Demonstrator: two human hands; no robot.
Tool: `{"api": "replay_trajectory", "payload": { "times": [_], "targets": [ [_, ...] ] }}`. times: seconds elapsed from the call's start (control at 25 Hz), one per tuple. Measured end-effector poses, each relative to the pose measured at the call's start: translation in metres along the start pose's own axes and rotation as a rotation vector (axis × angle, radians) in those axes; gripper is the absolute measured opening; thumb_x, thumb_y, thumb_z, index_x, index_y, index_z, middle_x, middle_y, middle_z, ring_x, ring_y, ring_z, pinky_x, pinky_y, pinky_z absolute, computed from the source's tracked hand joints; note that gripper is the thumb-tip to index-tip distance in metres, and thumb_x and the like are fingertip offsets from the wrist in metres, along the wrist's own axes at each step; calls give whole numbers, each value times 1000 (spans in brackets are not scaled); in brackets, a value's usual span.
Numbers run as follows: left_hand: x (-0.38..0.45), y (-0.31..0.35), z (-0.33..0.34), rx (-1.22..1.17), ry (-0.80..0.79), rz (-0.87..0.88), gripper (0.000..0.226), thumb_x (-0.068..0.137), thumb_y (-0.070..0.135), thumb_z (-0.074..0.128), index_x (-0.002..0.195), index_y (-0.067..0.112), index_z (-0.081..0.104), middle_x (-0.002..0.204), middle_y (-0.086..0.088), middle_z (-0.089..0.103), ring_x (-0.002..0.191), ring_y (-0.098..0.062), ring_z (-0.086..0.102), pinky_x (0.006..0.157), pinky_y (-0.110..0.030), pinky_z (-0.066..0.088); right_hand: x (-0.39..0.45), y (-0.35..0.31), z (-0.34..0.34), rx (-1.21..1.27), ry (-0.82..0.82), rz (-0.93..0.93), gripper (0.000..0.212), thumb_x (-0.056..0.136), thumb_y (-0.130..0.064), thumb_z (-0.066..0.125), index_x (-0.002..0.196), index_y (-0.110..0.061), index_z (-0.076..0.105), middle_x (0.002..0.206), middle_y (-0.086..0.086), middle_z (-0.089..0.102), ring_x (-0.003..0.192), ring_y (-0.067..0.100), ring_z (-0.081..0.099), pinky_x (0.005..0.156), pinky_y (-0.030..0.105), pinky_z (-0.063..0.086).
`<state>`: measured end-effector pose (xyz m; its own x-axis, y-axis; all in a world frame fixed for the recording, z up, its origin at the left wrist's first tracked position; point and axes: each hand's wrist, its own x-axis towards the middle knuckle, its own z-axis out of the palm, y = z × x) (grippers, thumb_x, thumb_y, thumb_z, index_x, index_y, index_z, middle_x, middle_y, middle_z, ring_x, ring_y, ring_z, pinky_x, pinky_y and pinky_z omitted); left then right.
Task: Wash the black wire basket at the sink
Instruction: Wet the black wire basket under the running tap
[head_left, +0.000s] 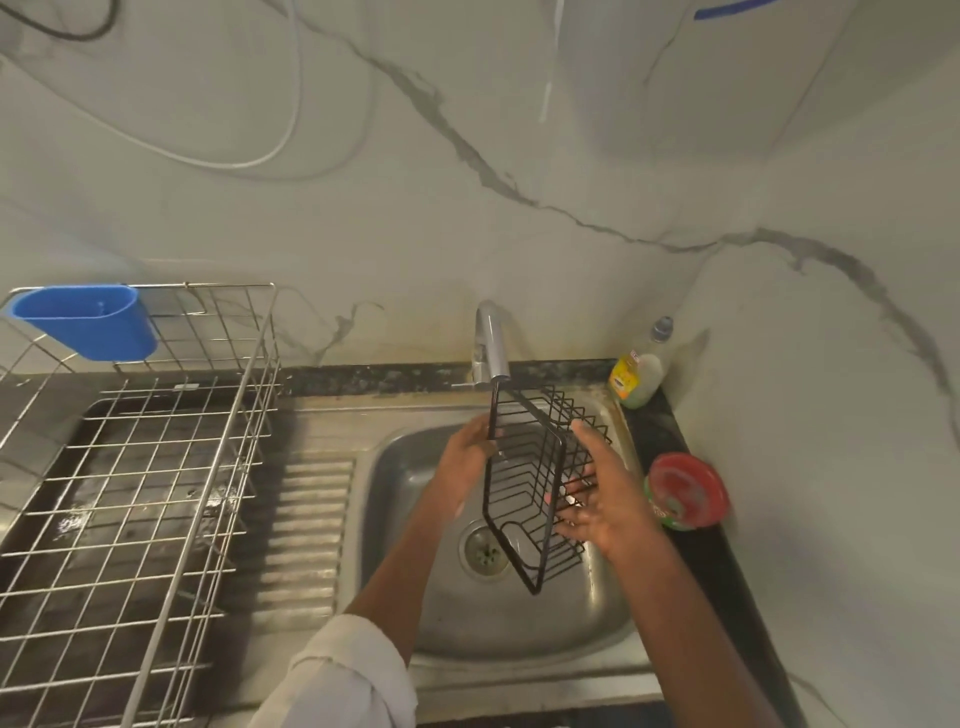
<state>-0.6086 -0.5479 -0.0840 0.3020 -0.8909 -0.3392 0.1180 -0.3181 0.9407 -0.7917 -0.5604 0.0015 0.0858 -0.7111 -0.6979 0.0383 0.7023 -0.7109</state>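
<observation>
While tilted on edge | black wire basket (535, 488) | over sink (597, 623)

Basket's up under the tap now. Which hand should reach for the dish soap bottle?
Right. The right hand is on the black wire basket's far side, nearer the dish soap bottle at the counter's back right corner. The left hand could probably keep its grip alone.
</observation>
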Motion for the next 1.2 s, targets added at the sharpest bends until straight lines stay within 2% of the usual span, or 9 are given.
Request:
{"api": "replay_trajectory", "payload": {
  "times": [0.24,0.36,0.44,0.56,0.68,0.76,0.88,1.04,1.2],
  "targets": [
    [-13,-47,-17,146,97,-21,20,107,34,64,106,17,74,104,2,76,105,-20,72,79,-25,46,-6,-9,-11,93,-21,-42,58,87,-61,72,108,-7,63,102,18,68,95,37,68,97,61,54],
    [-18,-51,-31,224,61,53,40,101,50,69,84,15,70,79,4,71,73,-18,67,73,-32,51,14,-10,-16,121,-12,-62,37,97,-38,71,101,-2,65,75,11,66,67,22,60,77,44,57],
    [-22,-48,-37,256,-20,60,46,97,55,69,98,10,80,92,-3,81,83,-25,77,87,-40,62,35,0,-14,-75,18,-92,27,98,-29,70,102,-2,67,73,9,62,59,17,56,59,35,52],
    [-26,-39,-52,370,-25,45,34,99,31,69,99,-2,79,104,-2,80,93,-16,78,87,-33,65,57,30,-14,-482,43,-207,24,96,-35,70,108,-14,68,105,6,68,91,21,61,79,37,50],
    [-40,-32,-61,326,-8,-22,28,96,23,69,94,-4,78,89,-17,65,69,-34,67,65,-36,66,54,51,-25,-355,-117,-77,49,87,-50,75,128,-28,58,130,-1,58,118,27,55,90,49,54],
    [-55,-25,-62,254,7,-98,24,97,12,67,94,-10,75,89,-30,71,64,-34,64,58,-36,62,49,58,-28,-157,-250,60,54,85,-48,78,127,-19,62,130,13,65,112,37,66,85,58,60],
    [-76,-11,-65,167,94,-150,22,96,15,66,93,-5,74,96,-30,76,73,-34,70,73,-52,66,47,57,-15,-82,-262,90,37,93,-39,74,114,-9,66,108,18,66,90,35,72,72,50,64],
    [-92,1,-81,234,290,-103,28,96,23,65,85,0,76,78,-17,77,66,-31,74,74,-56,67,42,48,17,-62,-285,42,45,89,-40,79,124,-12,69,128,22,64,108,41,72,87,63,60],
    [-100,14,-97,350,426,13,50,81,52,59,73,5,74,67,-16,73,59,-31,70,72,-55,66,33,25,52,-160,-446,31,35,99,-44,63,121,-17,67,132,18,63,116,41,66,88,56,59]
  ]
}}
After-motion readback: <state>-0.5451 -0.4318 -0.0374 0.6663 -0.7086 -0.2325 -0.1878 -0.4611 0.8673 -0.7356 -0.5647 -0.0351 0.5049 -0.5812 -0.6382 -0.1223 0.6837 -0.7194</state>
